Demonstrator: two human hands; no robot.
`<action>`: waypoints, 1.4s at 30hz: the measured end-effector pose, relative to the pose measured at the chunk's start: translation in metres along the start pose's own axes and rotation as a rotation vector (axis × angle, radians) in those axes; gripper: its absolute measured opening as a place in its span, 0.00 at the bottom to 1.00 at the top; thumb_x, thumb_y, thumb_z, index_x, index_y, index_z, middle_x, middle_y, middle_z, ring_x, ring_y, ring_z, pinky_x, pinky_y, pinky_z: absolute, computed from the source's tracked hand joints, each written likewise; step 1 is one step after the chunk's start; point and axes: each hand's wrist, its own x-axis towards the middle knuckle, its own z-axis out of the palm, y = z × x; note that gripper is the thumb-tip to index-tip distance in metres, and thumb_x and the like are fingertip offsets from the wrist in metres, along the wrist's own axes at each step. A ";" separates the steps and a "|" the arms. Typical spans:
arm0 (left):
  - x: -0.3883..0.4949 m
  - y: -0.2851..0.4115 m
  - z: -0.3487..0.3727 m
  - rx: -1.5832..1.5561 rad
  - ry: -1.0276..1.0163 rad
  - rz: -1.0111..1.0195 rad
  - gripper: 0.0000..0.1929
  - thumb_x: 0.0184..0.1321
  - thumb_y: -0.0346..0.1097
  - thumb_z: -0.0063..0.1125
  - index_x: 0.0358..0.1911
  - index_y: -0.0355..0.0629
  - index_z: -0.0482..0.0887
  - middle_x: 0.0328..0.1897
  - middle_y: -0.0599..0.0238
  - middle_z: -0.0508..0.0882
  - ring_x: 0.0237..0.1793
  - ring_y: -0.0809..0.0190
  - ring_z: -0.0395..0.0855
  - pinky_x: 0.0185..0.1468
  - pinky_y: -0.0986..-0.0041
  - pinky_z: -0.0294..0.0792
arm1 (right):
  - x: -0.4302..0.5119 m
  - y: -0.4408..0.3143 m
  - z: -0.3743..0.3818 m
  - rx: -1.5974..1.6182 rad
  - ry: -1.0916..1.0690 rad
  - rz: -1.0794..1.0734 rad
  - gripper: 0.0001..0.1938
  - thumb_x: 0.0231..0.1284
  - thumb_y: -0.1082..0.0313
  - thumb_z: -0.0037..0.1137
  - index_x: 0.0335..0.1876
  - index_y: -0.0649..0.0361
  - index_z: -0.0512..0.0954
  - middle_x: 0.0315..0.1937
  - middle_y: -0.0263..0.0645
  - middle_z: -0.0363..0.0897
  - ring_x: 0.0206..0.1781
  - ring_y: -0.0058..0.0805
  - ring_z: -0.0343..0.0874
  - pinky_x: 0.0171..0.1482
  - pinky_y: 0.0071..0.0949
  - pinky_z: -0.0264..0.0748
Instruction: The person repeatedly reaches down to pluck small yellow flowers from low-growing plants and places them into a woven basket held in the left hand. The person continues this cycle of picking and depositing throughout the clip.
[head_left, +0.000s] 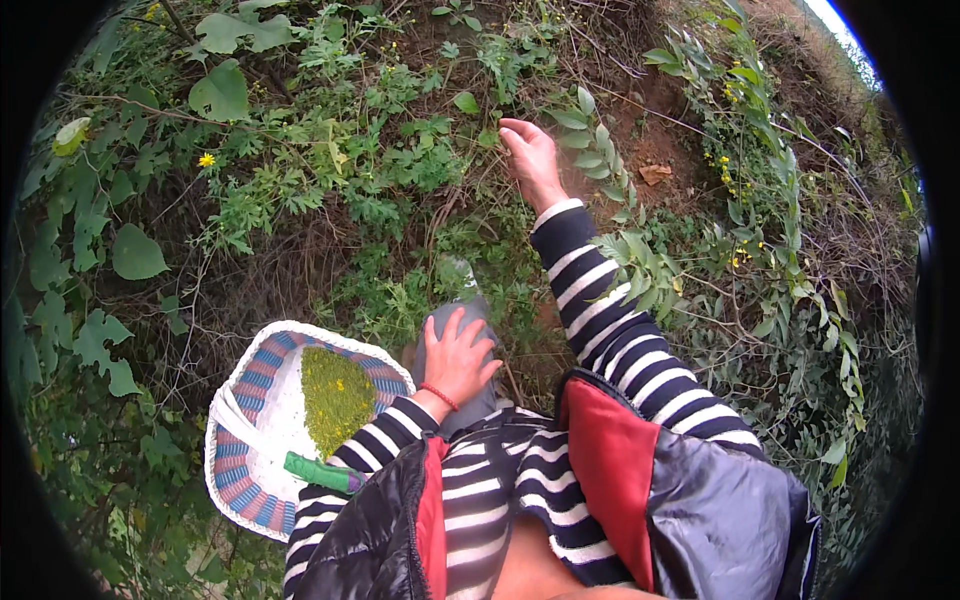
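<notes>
My left hand (458, 356) lies on my grey-trousered knee (474, 315), its fingers spread and nothing in it. From the crook of my left arm hangs a woven white, blue and pink basket (244, 405), its handle (324, 473) wrapped in green. A heap of small yellow-green buds or flowers (337, 397) covers one side of the basket's floor. Ahead, my right hand (531, 161) reaches into low green plants (427, 154) with thumb and fingers drawn together. Whether a stem or bud sits between those fingertips is too small to tell.
Broad-leaved branches (142, 251) crowd the left, near a single yellow flower (206, 160). To the right, leafy stems (787, 195) with small yellow blooms and thin twigs cross the slope. Bare reddish soil (660, 142) shows beside my right hand, with a dry brown leaf (655, 174).
</notes>
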 end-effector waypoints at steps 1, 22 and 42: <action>0.000 0.000 0.000 -0.003 0.008 -0.003 0.13 0.42 0.48 0.65 0.30 0.54 0.82 0.50 0.68 0.75 0.62 0.50 0.62 0.61 0.41 0.49 | 0.000 0.005 -0.004 0.066 0.066 0.064 0.13 0.59 0.66 0.53 0.49 0.59 0.76 0.26 0.24 0.71 0.18 0.10 0.58 0.17 0.14 0.54; 0.002 -0.001 0.003 -0.043 0.046 -0.008 0.11 0.43 0.48 0.64 0.27 0.52 0.83 0.49 0.68 0.77 0.60 0.51 0.64 0.60 0.42 0.50 | 0.009 0.006 0.042 -0.325 -0.488 -0.101 0.14 0.55 0.62 0.58 0.46 0.57 0.77 0.20 0.27 0.70 0.25 0.16 0.65 0.30 0.22 0.65; 0.005 0.009 0.000 -0.020 0.039 0.023 0.11 0.42 0.47 0.65 0.27 0.54 0.83 0.47 0.69 0.77 0.59 0.50 0.66 0.61 0.44 0.51 | -0.032 0.000 -0.012 0.041 -0.204 0.115 0.08 0.60 0.67 0.50 0.39 0.64 0.74 0.23 0.31 0.75 0.22 0.13 0.68 0.23 0.15 0.65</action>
